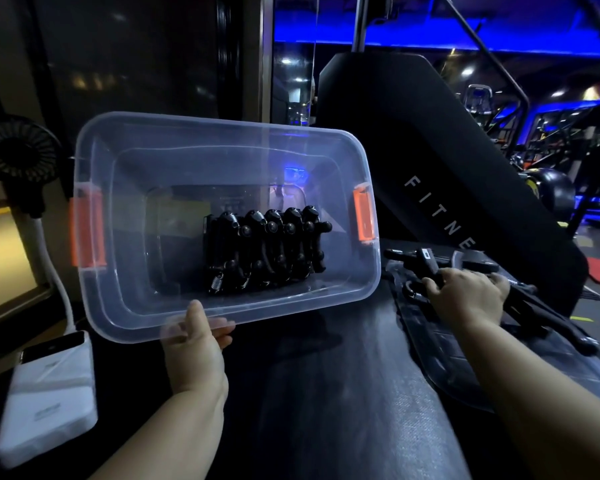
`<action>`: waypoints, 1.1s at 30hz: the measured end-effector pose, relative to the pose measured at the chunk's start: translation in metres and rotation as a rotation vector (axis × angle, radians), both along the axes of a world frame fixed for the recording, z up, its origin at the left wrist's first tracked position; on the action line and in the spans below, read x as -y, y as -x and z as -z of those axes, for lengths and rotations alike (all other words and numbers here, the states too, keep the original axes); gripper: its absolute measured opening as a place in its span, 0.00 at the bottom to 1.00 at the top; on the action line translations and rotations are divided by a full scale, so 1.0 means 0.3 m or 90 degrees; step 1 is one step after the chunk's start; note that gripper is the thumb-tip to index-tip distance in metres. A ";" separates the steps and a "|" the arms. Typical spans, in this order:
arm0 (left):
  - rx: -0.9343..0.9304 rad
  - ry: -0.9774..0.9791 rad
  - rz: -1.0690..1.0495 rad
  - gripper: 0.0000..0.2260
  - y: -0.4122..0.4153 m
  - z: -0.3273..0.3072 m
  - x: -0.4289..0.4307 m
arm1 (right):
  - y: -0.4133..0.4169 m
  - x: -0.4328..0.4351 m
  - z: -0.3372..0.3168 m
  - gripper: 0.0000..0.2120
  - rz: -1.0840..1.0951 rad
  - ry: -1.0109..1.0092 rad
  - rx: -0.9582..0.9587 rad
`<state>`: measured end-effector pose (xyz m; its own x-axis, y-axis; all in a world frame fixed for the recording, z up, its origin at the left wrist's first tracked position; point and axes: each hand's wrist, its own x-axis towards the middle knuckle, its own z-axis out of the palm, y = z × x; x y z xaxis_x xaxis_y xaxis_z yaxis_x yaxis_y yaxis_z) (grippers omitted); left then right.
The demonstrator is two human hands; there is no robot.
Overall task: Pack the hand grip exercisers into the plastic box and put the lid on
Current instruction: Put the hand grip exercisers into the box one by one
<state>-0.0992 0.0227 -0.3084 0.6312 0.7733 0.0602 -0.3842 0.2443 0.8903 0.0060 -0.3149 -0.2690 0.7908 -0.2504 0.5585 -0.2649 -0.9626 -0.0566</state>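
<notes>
A clear plastic box [125, 299] with orange latches on both short ends is tilted up toward me. My left hand [196, 344] grips its near rim. Several black hand grip exercisers [265, 252] with metal springs stand packed in a row inside it, toward the right half. To the right of the box, my right hand [465, 294] is closed on a loose black exerciser [426, 263] that lies among several others [534, 306] on a clear flat lid [465, 368].
The dark padded bench surface [343, 393] lies under the box and lid. A black upright pad marked FITNE [430, 150] rises behind. A small black fan [18, 150] and a white power bank [49, 393] sit at the left.
</notes>
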 end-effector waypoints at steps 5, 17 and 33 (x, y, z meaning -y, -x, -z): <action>0.001 0.010 0.008 0.08 0.003 -0.001 -0.002 | 0.024 0.018 -0.001 0.17 0.019 -0.047 -0.019; -0.026 0.018 0.008 0.08 0.009 -0.012 0.001 | 0.028 -0.017 0.000 0.35 0.029 -0.166 -0.063; -0.025 0.026 0.015 0.11 0.015 -0.016 0.001 | 0.188 -0.056 -0.051 0.45 -0.066 -0.193 -0.021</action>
